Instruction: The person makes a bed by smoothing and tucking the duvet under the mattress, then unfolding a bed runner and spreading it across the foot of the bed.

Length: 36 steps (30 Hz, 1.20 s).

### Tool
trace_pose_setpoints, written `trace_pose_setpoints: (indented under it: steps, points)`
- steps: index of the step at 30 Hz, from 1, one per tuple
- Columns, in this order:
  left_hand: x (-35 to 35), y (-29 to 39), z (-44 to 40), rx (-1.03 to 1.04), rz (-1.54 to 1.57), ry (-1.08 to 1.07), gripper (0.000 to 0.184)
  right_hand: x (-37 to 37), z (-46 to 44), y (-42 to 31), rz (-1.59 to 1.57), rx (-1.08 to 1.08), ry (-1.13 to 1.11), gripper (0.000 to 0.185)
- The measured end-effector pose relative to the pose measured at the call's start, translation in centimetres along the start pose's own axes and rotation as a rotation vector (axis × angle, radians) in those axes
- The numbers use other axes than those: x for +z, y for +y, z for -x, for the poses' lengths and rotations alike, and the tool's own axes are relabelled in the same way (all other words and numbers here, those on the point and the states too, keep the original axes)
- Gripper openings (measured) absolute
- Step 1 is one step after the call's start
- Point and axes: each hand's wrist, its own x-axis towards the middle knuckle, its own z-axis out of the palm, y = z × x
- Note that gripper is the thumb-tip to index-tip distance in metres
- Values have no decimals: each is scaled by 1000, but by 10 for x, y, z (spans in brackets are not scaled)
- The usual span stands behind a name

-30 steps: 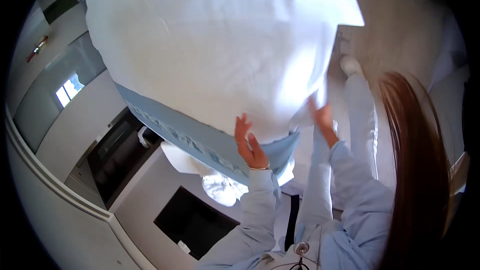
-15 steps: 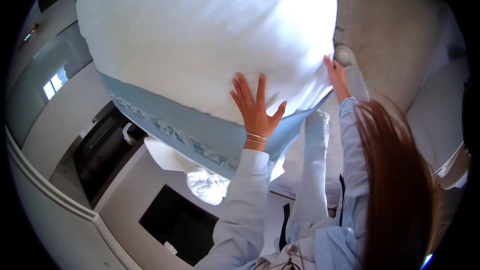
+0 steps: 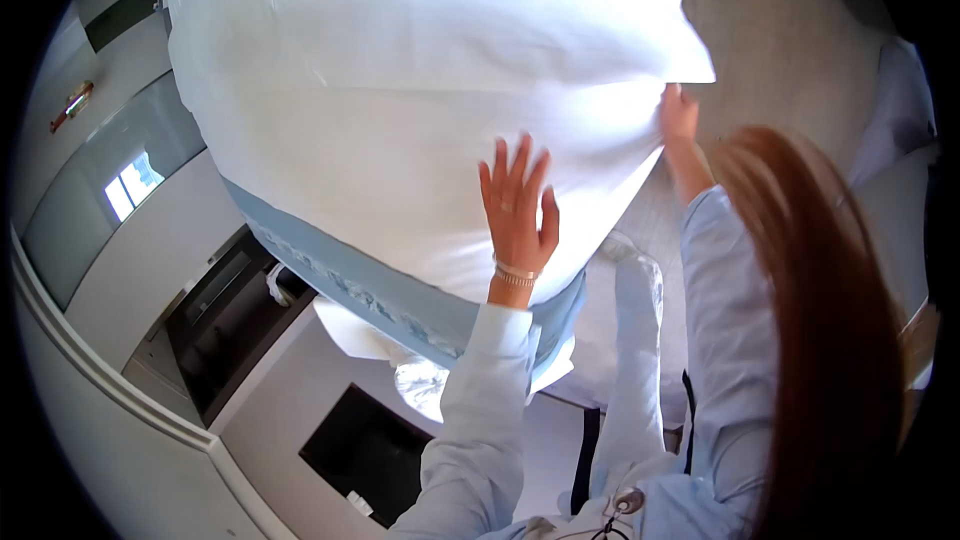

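A white sheet (image 3: pixel 400 140) covers the large bed in the upper middle of the view. Along its lower left side shows a light blue border with a patterned band (image 3: pixel 370 290). My left hand (image 3: pixel 517 210) is over the white sheet near its lower edge, fingers spread and nothing held. At the sheet's right edge, my right hand (image 3: pixel 680 120) is closed on the fabric, just below a pointed corner that juts out. Creases run across the sheet from that grip.
At the lower left are a black rectangular panel (image 3: pixel 370 455) and a dark cabinet (image 3: pixel 235 325). A crumpled white bundle (image 3: pixel 422 388) sits below the bed's border. Floor (image 3: pixel 775 70) shows at the right; long brown hair (image 3: pixel 835 340) hangs over the lower right.
My right hand has moved up along the sheet's right edge and pulls the fabric outward. My left hand, earlier raised with bent fingers, is now stretched out over the sheet.
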Motion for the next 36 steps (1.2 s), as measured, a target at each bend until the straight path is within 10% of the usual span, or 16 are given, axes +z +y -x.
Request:
trace_pose_setpoints:
  steps: [3, 10, 14, 16, 21, 26, 28, 36]
  points:
    - [6, 7, -34, -161, -44, -32, 49, -5, -17, 6, 289, -191, -20, 40]
    - [51, 11, -31, 170, -440, -352, 43, -13, -33, 23, 496, -217, 52, 45]
    - [83, 32, 10, 148, -103, -630, 34, -66, -50, 25, 691, -214, 121, 43]
    - [88, 43, 22, -302, 428, -1164, 34, -102, -50, 31, 760, -158, 91, 39]
    - [51, 58, 62, -351, 962, -339, 26, -126, 9, 120, 633, -353, -639, 23]
    - [-21, 10, 114, -544, 817, 214, 22, -44, 164, 93, 1825, -334, -1694, 21]
    - [-40, -7, 145, -694, 995, 482, 20, -27, 213, 101, 1666, -476, -2001, 28]
    - [-61, -73, 361, -1067, 988, 861, 55, -52, 27, 174, 1499, -378, -1072, 23]
